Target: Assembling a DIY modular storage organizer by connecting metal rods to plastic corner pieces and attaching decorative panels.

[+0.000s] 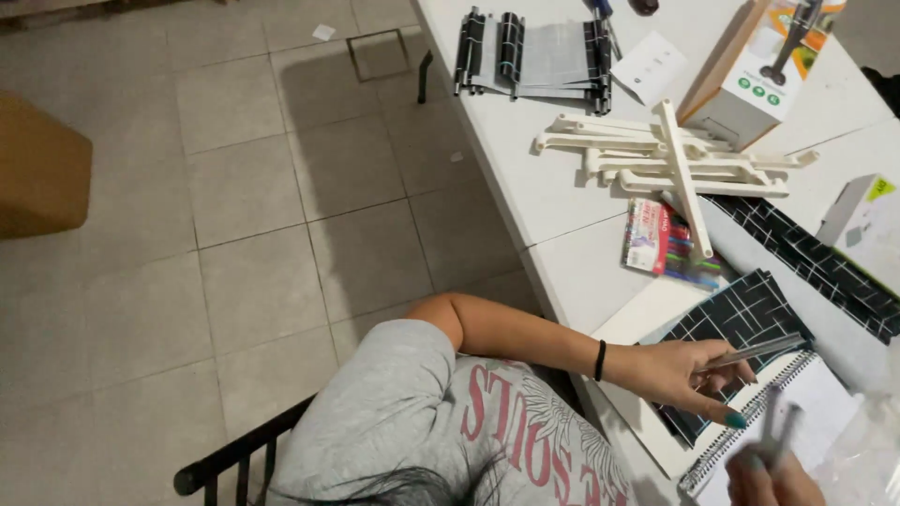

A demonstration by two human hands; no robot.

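Observation:
My left hand (677,375), a black band on its wrist, reaches across the white table (562,197) and holds a silver pen (761,350) over a black sheet with a white grid (741,314). That sheet lies on a spiral notebook (816,398). My right hand (771,480) is at the bottom right edge, closed around two grey pens (778,429) held upright above the notebook. Only part of this hand shows.
A pack of coloured pens (662,240), white plastic frame pieces (675,159), a cardboard box (755,70), a stack of black-edged grey sheets (534,56), a small white box (867,220) and a black grid strip (820,262) lie on the table. A black chair (234,459) and tiled floor (253,215) are left.

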